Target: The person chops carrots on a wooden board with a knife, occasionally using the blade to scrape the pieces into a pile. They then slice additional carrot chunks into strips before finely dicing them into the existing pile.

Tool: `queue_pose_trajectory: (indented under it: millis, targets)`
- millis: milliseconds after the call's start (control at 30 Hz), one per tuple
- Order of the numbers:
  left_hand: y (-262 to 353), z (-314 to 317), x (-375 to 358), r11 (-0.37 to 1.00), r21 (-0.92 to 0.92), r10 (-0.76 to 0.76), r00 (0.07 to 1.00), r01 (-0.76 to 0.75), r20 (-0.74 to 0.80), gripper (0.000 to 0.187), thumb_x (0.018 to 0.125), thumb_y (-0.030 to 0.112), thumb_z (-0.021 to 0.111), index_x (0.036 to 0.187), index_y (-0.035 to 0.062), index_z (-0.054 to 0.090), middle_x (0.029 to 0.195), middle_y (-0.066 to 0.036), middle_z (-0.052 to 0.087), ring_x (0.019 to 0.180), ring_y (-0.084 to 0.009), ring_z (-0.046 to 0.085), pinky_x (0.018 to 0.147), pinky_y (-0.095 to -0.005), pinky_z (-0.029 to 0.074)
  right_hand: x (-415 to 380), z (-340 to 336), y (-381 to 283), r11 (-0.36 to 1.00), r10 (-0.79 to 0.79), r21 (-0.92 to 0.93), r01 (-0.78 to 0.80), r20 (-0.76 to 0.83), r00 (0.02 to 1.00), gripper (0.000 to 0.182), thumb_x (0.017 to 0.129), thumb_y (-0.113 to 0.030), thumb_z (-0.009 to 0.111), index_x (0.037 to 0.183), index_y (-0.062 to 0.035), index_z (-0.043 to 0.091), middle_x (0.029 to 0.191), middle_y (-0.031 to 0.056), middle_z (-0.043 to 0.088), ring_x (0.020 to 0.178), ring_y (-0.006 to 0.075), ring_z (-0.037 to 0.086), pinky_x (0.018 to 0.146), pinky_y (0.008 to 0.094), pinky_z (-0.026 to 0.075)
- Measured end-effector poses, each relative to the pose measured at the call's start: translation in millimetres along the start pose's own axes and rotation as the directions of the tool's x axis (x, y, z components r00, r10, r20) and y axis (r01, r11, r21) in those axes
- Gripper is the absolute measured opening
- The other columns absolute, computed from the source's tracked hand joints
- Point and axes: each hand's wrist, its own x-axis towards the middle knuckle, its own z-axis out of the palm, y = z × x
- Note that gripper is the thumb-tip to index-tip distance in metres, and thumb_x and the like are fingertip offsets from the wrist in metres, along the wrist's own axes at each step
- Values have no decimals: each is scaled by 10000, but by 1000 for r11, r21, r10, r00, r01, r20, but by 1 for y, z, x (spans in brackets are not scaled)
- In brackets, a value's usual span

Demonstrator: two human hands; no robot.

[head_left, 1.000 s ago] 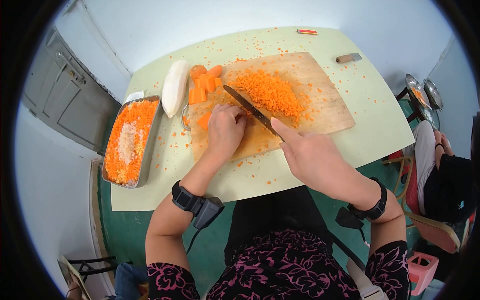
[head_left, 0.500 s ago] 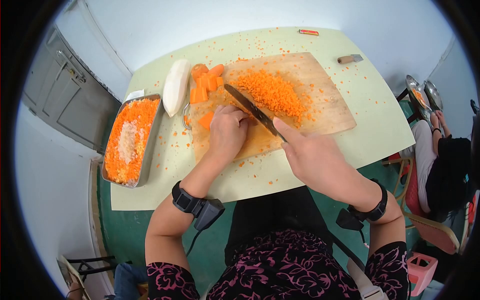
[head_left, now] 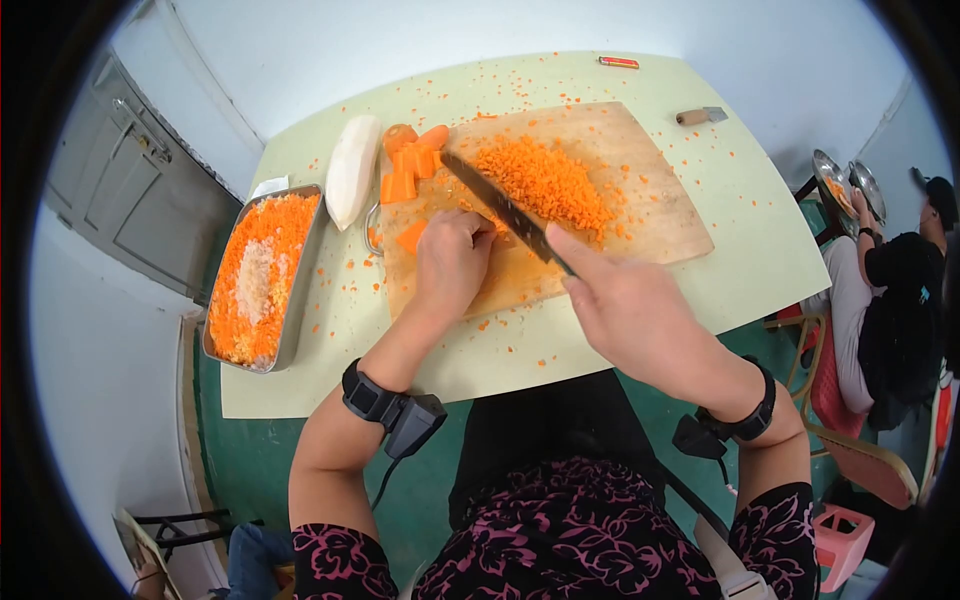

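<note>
Head view: knife (head_left: 497, 205) between chopped carrot (head_left: 545, 183) and left hand (head_left: 450, 262), grip of right hand (head_left: 636, 308) tight around it, left grip unclear.

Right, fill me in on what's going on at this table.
The right hand grips a kitchen knife over a wooden cutting board. The left hand is curled beside the blade; what its fingertips press is mostly hidden. Diced carrot is heaped past the blade, with carrot chunks near a white radish. Further left, a metal tray holds chopped orange bits under a pale heap.
</note>
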Motion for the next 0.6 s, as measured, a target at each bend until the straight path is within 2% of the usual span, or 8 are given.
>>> queue_pose_trajectory:
  millis: [67,167,267,367,467,567,600]
  targets:
    - [1,-1,0,1000,23,-7,1000,7,15,36,704,6,668,738,-5,673,749,-146,640,730,-309,595,662,-379,481,1,2,-1,996,31,-91,-20,119,992,433,856,-83,498,1255,84,473,609,171,585,537,321,576,526,426,463]
    - [1,-1,-1,999,51,7,1000,-7,-1,50,704,19,680,749,-2,683,755,-151,645,726,-305,606,659,-374,487,3,-5,-4,995,93,39,-96,71,993,429,857,-73,558,1270,17,484,674,205,591,601,382,581,563,450,458]
    - [-2,-1,-2,998,50,24,1000,-24,1,61,703,28,691,756,-2,690,756,-153,650,713,-303,615,651,-370,493,0,-2,-5,998,62,9,-62,23,998,432,857,-76,562,1271,17,483,664,206,587,591,382,575,560,454,453]
    - [-1,-2,1,997,67,42,999,-42,-1,62,700,27,693,754,-2,693,752,-153,650,709,-305,613,649,-371,491,0,-3,-4,994,109,22,-112,107,988,432,858,-78,560,1272,16,482,655,212,581,591,381,576,563,461,452]
    - [0,-1,-1,998,58,16,1000,-16,-2,67,696,27,696,757,-3,697,749,-152,648,712,-306,613,651,-373,490,1,-5,-4,998,18,55,-17,-26,1000,445,831,-71,508,1246,85,480,589,170,576,538,311,586,520,421,463]
    - [0,-4,0,998,59,10,999,-12,36,74,696,22,694,764,-6,698,759,-152,651,724,-305,616,660,-371,491,0,3,-3,996,19,-84,-11,98,995,439,834,-70,510,1244,85,481,594,175,578,535,320,582,526,428,462]
    - [0,-5,1,998,64,13,999,-16,53,76,697,20,692,768,-8,698,764,-152,653,729,-304,617,664,-370,491,2,0,-4,997,27,-73,-20,103,994,432,840,-72,509,1243,82,482,598,177,579,537,326,581,529,430,462]
